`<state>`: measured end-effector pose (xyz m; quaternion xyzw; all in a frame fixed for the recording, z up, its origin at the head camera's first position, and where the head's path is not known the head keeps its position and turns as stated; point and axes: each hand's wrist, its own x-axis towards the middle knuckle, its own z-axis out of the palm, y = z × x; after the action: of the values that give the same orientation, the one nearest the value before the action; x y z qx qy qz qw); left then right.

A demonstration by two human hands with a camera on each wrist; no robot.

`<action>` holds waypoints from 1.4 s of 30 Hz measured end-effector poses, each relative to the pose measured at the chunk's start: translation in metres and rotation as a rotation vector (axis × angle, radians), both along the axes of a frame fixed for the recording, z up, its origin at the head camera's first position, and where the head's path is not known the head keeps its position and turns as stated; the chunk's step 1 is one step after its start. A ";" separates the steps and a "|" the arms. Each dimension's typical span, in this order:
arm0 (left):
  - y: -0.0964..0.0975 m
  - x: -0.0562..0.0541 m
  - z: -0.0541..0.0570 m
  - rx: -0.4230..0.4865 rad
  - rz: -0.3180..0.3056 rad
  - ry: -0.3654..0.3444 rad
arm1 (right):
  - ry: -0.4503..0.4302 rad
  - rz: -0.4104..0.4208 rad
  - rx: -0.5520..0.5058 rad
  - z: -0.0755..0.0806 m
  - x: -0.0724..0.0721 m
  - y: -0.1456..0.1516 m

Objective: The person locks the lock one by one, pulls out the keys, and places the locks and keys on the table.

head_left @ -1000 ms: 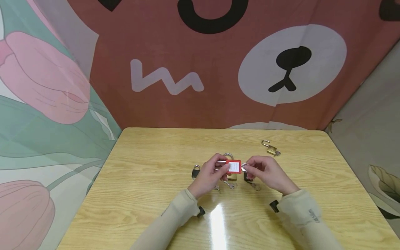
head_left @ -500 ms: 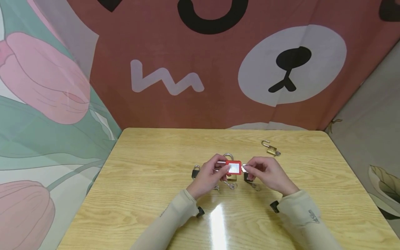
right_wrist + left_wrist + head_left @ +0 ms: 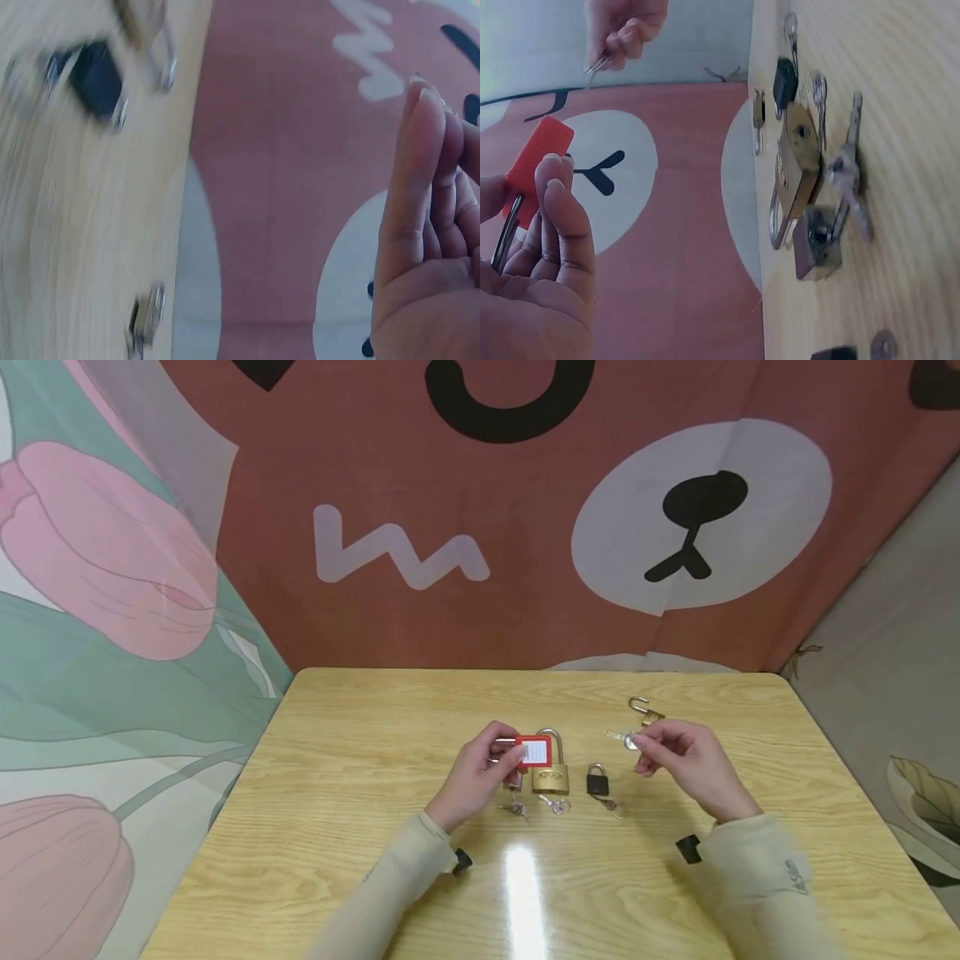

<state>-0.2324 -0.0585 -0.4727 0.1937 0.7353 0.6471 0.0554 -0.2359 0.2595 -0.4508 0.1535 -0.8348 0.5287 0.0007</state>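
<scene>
My left hand [image 3: 483, 772] grips a red padlock [image 3: 534, 751] with a white label, held above the table. Its metal shackle [image 3: 507, 232] points back into the palm in the left wrist view. Off to the right, my right hand [image 3: 686, 764] pinches silver keys [image 3: 628, 741] between thumb and fingers, apart from the padlock. Below the hands lie a large brass padlock [image 3: 551, 779] with keys [image 3: 557, 806] and a small black padlock [image 3: 597, 783]. Another small padlock [image 3: 817, 244] is partly hidden behind the left hand in the head view.
A small brass padlock [image 3: 651, 717] with its shackle open lies farther back, partly covered by my right hand. The wooden table [image 3: 360, 735] reaches back to a printed cloth [image 3: 450, 627]. In the left wrist view a dark object [image 3: 835, 353] shows at the bottom edge.
The keys have come away from the red padlock. My right hand has moved right with them, while my left hand has shifted a little left and up with the padlock.
</scene>
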 end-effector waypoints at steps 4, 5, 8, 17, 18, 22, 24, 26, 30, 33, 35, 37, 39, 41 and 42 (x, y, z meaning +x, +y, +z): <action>-0.007 -0.003 0.001 0.002 0.001 0.010 | 0.010 -0.057 0.095 -0.007 -0.010 0.013; -0.007 -0.003 0.001 0.005 0.004 0.009 | 0.011 -0.058 0.119 -0.010 -0.013 0.013; -0.005 -0.004 0.000 0.009 0.000 -0.004 | 0.009 -0.042 0.180 -0.020 -0.023 0.013; 0.000 -0.004 -0.003 0.013 0.013 -0.032 | -0.073 0.015 0.377 -0.038 -0.044 0.014; 0.000 -0.004 -0.003 0.015 0.014 -0.032 | -0.089 0.023 0.394 -0.040 -0.046 0.015; 0.002 -0.003 -0.003 0.017 0.007 -0.024 | -0.136 0.029 0.439 -0.047 -0.052 0.016; 0.002 -0.002 -0.002 0.021 0.001 -0.022 | -0.158 0.014 0.451 -0.049 -0.054 0.016; 0.003 -0.002 -0.002 0.022 0.000 -0.021 | -0.181 -0.011 0.466 -0.051 -0.055 0.017; 0.005 -0.001 -0.002 0.016 0.000 -0.018 | -0.209 -0.055 0.502 -0.053 -0.057 0.018; 0.006 -0.001 -0.003 0.012 -0.006 -0.014 | -0.206 -0.074 0.516 -0.055 -0.057 0.019; 0.006 -0.001 -0.003 0.008 -0.010 -0.011 | -0.193 -0.078 0.518 -0.055 -0.057 0.020; 0.007 -0.001 -0.004 0.004 -0.013 -0.008 | -0.181 -0.073 0.512 -0.055 -0.057 0.021; 0.007 -0.001 -0.004 0.001 -0.016 -0.010 | -0.172 -0.064 0.506 -0.055 -0.057 0.022; 0.007 -0.001 -0.004 -0.005 -0.017 -0.013 | -0.177 -0.059 0.492 -0.055 -0.056 0.022; 0.007 -0.001 -0.004 -0.009 -0.017 -0.013 | -0.181 -0.059 0.483 -0.054 -0.055 0.022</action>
<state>-0.2333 -0.0512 -0.4766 0.1955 0.7363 0.6444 0.0670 -0.2913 0.2813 -0.5052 0.0769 -0.9377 0.3253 -0.0950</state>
